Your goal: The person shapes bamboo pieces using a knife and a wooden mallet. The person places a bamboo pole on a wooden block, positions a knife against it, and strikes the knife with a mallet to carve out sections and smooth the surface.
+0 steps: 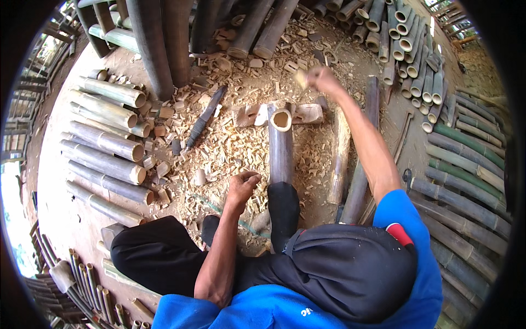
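A dark bamboo tube [280,156] lies lengthwise before me, its open, pale-rimmed far end propped on a notched wooden block [308,113]. My foot in a black sock [283,205] presses on the tube's near part. Just left of the tube is my left hand [243,187], fingers loosely bent and apart, with nothing visible in them. My right hand [324,82] reaches out beyond the block, closed on a small pale bamboo piece [301,79]. A knife [206,119] with a dark wrapped handle lies on the shavings to the left.
Pale shavings [230,145] cover the ground around the block. Cut bamboo tubes [107,140] lie in a row at left; more tubes [413,49] are stacked at far right. Long poles [466,189] line the right side. A split bamboo length [339,159] lies right of the tube.
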The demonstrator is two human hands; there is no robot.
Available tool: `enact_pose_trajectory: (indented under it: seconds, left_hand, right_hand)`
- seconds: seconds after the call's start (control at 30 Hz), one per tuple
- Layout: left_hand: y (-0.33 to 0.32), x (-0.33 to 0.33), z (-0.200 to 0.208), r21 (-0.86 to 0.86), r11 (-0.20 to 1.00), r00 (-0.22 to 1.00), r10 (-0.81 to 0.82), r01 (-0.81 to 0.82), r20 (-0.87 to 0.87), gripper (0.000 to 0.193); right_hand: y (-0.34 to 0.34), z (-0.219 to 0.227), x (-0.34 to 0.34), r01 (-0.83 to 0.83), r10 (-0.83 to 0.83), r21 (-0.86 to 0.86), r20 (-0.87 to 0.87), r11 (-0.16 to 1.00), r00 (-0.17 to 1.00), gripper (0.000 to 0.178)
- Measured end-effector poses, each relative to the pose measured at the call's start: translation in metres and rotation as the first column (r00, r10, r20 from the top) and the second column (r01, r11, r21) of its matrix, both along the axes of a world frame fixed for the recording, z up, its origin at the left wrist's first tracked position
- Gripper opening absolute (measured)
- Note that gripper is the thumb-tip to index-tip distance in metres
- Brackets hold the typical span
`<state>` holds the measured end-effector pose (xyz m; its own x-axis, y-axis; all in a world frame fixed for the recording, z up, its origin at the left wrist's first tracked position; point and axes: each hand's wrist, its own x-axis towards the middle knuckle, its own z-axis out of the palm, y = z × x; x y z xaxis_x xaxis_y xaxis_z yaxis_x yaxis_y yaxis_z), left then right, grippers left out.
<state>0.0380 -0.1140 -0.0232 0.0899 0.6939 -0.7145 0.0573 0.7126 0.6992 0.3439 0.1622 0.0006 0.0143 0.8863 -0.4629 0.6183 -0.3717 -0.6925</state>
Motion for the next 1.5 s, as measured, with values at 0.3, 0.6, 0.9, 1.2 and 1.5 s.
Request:
enact_pose_trajectory:
  seconds: [0.3,0.6,0.9,1.2,1.5]
  left_hand:
    - [-0.003,-0.012,-0.020,0.163,0.987,0.959,0.048,-0.002,-0.278,0.028]
    - [0.015,-0.092,-0.024,0.118,0.993,0.451,0.106,-0.002,-0.886,0.029]
    - [0.024,-0.152,-0.030,0.641,0.702,0.048,0.662,0.309,-0.748,0.022]
    - [0.054,-0.043,-0.027,0.091,0.832,0.834,0.534,-0.548,0.139,0.025]
    - [-0.034,0.076,-0.032,-0.160,0.925,0.885,0.378,-0.346,0.273,0.052]
  right_hand:
    - [-0.024,-0.058,0.053,-0.390,0.347,-0.008,0.473,0.921,0.810,0.045]
    - [-0.021,0.001,0.044,0.178,-0.158,0.243,-0.100,0.954,0.982,0.025]
    - [-0.148,0.040,0.023,-0.019,-0.038,0.127,0.436,0.992,0.899,0.053]
    - [-0.373,-0.016,0.003,0.089,-0.120,0.081,0.638,0.993,0.761,0.045]
    - [-0.378,-0.020,0.039,0.130,-0.202,0.157,0.669,0.979,0.715,0.040]
